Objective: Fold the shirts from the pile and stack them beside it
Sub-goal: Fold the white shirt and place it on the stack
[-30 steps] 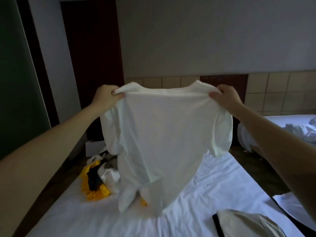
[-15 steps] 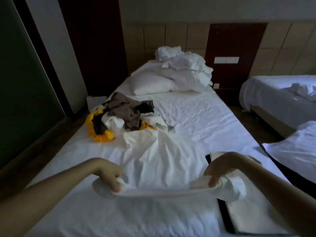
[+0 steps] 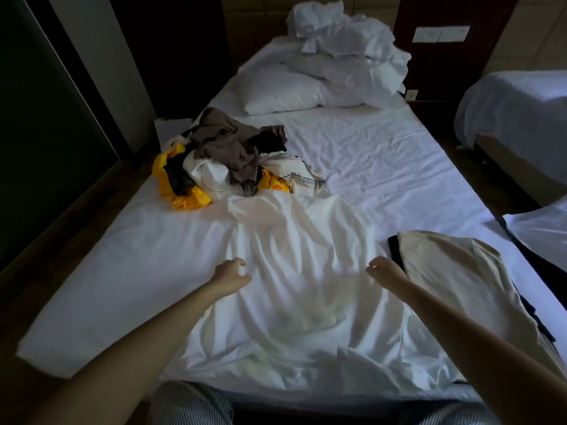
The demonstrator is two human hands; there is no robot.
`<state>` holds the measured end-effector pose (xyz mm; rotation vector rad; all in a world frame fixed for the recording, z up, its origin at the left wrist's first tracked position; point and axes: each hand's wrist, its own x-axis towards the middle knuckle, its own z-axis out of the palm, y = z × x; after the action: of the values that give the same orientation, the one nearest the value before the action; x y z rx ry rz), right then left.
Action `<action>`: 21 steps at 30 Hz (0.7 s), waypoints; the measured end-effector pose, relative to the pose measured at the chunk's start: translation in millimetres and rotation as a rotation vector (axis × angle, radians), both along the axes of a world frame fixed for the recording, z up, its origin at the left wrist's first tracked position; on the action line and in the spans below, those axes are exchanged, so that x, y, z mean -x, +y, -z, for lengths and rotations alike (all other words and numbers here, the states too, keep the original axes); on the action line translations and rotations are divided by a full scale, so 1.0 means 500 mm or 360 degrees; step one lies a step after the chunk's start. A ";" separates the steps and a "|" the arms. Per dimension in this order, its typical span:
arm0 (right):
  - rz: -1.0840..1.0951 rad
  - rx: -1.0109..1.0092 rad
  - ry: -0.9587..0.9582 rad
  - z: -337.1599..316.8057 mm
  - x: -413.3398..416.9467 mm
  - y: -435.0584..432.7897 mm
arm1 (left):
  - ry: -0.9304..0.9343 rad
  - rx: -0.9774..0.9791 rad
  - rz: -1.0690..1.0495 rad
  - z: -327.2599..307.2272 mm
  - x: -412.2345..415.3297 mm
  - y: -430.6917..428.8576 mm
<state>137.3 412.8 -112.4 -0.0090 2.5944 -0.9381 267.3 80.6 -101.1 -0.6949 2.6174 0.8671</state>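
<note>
Yellow, brown, black and white crumpled garments make up the unfolded pile (image 3: 227,154) on the left half of the bed, well up from the near edge. Just below it, the left hand (image 3: 231,276) hovers at the left edge of the wrinkled white cotton T-shirt (image 3: 300,271), its fingers loosely curled and apart, clamped on nothing that I can see. The T-shirt lies spread lengthwise down the middle of the mattress, one end touching the pile and the other at the near edge. The right hand (image 3: 385,271) sits at the shirt's right edge with loosely bent fingers, also empty. Just beside it rests the folded stack (image 3: 454,271), a beige shirt on top of a dark one.

I judge the step to be laying this shirt out before folding. The next move likely calls for smoothing the creases flat, then bringing the sides in.

A dark glass panel (image 3: 36,118) lines the left wall. The creased white bedsheet (image 3: 383,154) covers the mattress, with white pillows (image 3: 285,93) and a bunched duvet at its head. A second white-covered bed (image 3: 515,108) stands to the right.
</note>
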 end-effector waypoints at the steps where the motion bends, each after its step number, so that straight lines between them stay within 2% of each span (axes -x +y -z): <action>1: 0.0106 -0.0058 -0.0013 0.019 0.008 0.003 | -0.0002 0.0022 -0.0128 0.007 0.013 -0.001; 4: 0.0321 -0.0115 -0.0111 0.069 0.013 0.013 | -0.0269 0.0194 -0.0298 0.039 0.024 -0.010; 6: 0.0421 -0.0032 -0.0137 0.088 0.010 0.019 | -0.0293 0.0256 -0.0325 0.055 0.023 -0.016; 8: 0.0627 0.0267 -0.0222 0.084 0.012 0.023 | -0.0105 -0.0030 -0.0539 0.058 0.027 -0.015; 10: 0.0786 0.0516 -0.0343 0.081 0.022 0.035 | 0.0100 -0.0518 -0.0806 0.055 0.036 -0.021; 12: 0.0788 0.0718 -0.0477 0.064 0.022 0.044 | 0.0096 -0.1011 -0.0998 0.044 0.038 -0.022; 14: 0.0734 0.0864 -0.0563 0.049 0.022 0.050 | 0.0053 -0.1300 -0.1051 0.018 0.030 -0.023; 17: 0.0625 0.0902 -0.0308 0.000 0.032 0.066 | 0.0279 -0.1599 -0.1000 -0.050 0.027 -0.039; 20: 0.0570 0.0873 0.0010 -0.098 0.049 0.084 | 0.0595 -0.1410 -0.1018 -0.148 0.020 -0.072; 21: 0.0599 0.0962 0.0081 -0.132 0.057 0.092 | 0.0692 -0.1365 -0.1020 -0.181 0.018 -0.086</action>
<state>108.9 458.8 -46.5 0.3045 2.2904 -1.8428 258.4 37.8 -10.4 -1.1599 1.9478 2.3344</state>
